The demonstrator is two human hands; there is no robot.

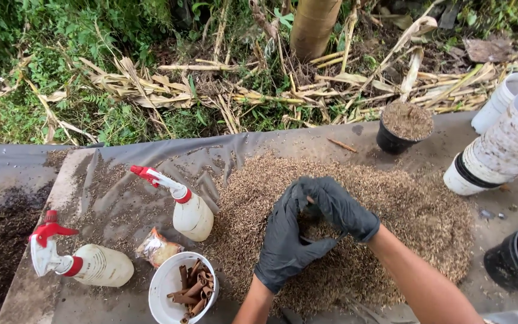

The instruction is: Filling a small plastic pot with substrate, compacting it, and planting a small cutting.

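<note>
Two gloved hands, left hand and right hand, cup together over the husk pile mid-sheet, closed around a scoop of husks so none spills. Filled black pot sits far right.

A small black pot (mostly hidden) sits tilted in the brown husk heap.

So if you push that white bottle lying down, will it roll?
Probably a little. The lying spray bottle has a rounded body, so it could roll, but its red trigger sticks out sideways and would likely stop it. It looks like light plastic, so it should slide easily.
</note>
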